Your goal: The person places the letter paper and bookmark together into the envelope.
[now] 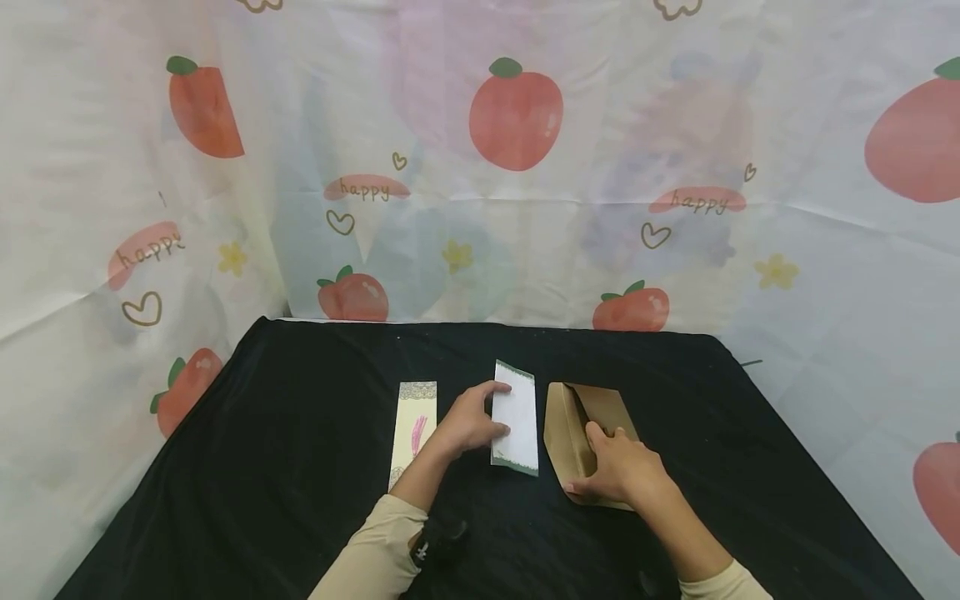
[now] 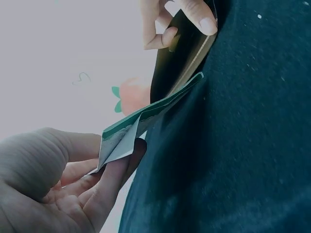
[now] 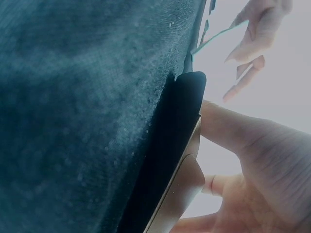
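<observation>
My left hand holds a folded sheet of white paper with green borders by its left side. In the left wrist view the folded paper shows its layered folds, with the thumb on one face and the fingers on the other. To its right a brown paper envelope lies with its flap raised toward the left. My right hand grips this envelope, its thumb at the lower flap edge and its fingers at the opening. The right wrist view shows the envelope beside the fingers.
Left of the paper lies a cream card with a lacy patterned border and a pink tassel design, partly covered by my left forearm. A black cloth covers the table. Behind it hangs a printed curtain with peaches and hearts.
</observation>
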The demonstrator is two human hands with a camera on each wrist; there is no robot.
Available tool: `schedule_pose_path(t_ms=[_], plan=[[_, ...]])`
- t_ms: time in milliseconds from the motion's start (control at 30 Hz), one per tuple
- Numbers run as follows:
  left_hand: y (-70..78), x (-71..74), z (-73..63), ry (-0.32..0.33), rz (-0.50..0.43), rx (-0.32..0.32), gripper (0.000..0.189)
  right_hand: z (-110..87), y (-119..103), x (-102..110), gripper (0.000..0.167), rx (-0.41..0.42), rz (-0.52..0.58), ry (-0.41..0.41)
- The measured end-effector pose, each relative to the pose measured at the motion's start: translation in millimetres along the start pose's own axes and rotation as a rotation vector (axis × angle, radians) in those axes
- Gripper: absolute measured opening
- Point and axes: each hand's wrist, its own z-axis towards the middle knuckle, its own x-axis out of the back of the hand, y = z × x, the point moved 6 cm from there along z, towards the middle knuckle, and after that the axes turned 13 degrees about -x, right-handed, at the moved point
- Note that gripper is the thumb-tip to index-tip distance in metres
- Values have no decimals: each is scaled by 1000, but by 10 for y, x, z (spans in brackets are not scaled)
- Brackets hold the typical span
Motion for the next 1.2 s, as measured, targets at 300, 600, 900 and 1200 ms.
schedule_pose_path(t_ms=[300, 600, 900, 1200], plan=[[96, -81, 59, -6, 18, -3, 57, 6, 16, -8, 79, -5, -1, -1], [206, -156, 102, -5, 31, -22, 55, 13, -1, -10, 82, -4, -2, -19], [255, -247, 154, -17, 21, -23, 58, 13, -1, -11, 78, 2, -5, -13], [316, -284, 188, -10, 46, -40, 57, 5, 4, -13, 78, 6, -3, -10]])
